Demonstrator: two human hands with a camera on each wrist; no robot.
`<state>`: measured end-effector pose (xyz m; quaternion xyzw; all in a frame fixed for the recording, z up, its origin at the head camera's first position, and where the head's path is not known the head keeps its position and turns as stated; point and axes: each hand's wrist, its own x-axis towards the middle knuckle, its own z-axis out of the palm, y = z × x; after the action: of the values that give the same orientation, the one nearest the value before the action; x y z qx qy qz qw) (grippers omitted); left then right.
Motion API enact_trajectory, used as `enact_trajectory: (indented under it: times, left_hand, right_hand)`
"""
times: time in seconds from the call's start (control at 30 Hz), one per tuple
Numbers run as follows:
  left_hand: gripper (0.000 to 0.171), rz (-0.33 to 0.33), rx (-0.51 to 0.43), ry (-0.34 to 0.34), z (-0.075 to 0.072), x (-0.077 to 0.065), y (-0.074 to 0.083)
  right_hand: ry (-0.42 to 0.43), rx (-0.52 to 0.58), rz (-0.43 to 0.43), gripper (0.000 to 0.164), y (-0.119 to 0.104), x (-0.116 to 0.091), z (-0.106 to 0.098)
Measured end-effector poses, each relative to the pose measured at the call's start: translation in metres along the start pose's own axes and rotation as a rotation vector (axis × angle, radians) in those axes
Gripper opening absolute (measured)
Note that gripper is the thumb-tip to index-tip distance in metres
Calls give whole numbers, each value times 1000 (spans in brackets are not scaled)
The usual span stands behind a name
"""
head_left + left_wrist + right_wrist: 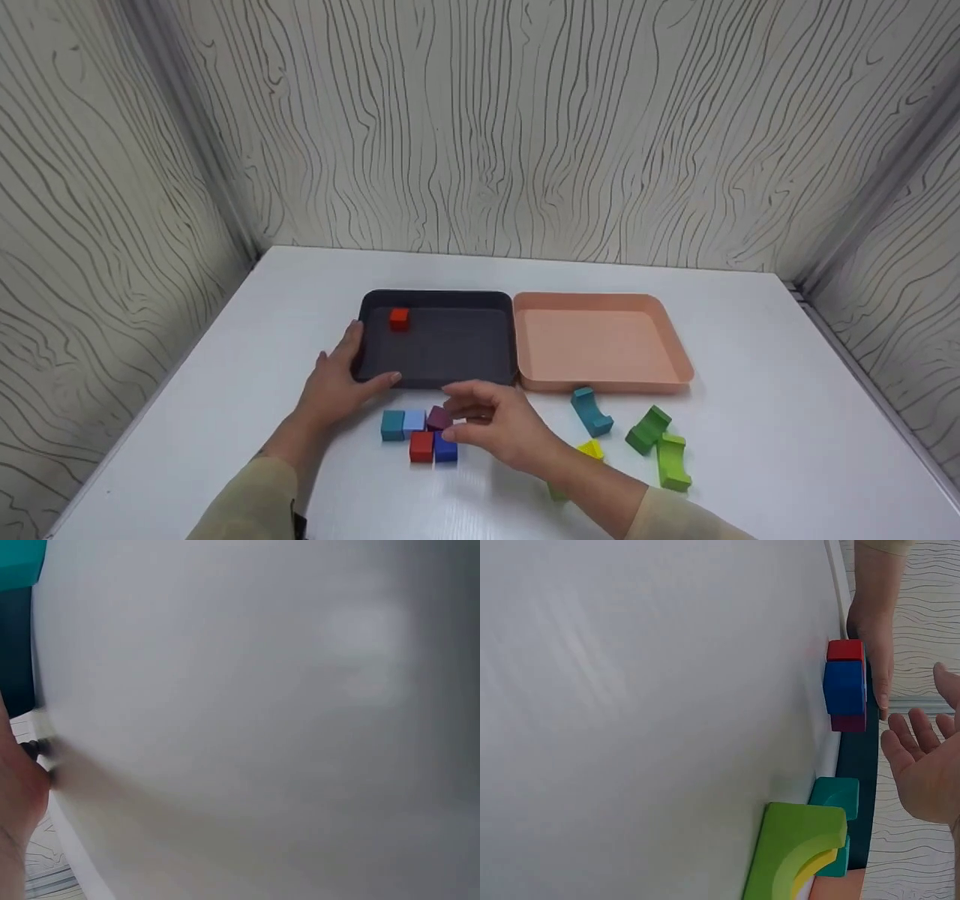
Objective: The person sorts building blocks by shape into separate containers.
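In the head view my left hand point(335, 381) rests against the dark tray's point(442, 381) left front corner, fingers along its side and thumb at its front rim. A red-orange cube point(400, 319) sits inside the tray. My right hand point(504, 426), fingers loosely bent and apart, hovers beside a cluster of cubes: a purple cube point(438, 418), a blue cube point(446, 448), a red cube point(421, 447), a light blue cube point(414, 421) and a teal cube point(392, 425). The right wrist view shows no block in the right hand point(930, 765). Its fingertips partly cover the purple cube in the head view.
A peach tray point(604, 384) adjoins the dark one. Toward the right lie arch-shaped blocks: a teal arch point(592, 413), a green arch point(649, 430) and a lime arch point(673, 463). A yellow block point(592, 449) and another green block point(557, 492) are partly behind the right forearm.
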<state>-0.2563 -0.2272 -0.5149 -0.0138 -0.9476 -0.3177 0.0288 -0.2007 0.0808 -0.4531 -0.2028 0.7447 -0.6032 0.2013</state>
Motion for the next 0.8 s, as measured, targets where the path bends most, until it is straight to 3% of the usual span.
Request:
enact_trajectory:
  times: [0.2,0.8]
  left_hand:
    - [124,27,11,6,0,0,0]
    - [124,10,-10,7,1,-1,1]
  right_hand:
    - [4,-18,32,46,9,-5,3]
    - [-3,-28,54,51,23,-9,5]
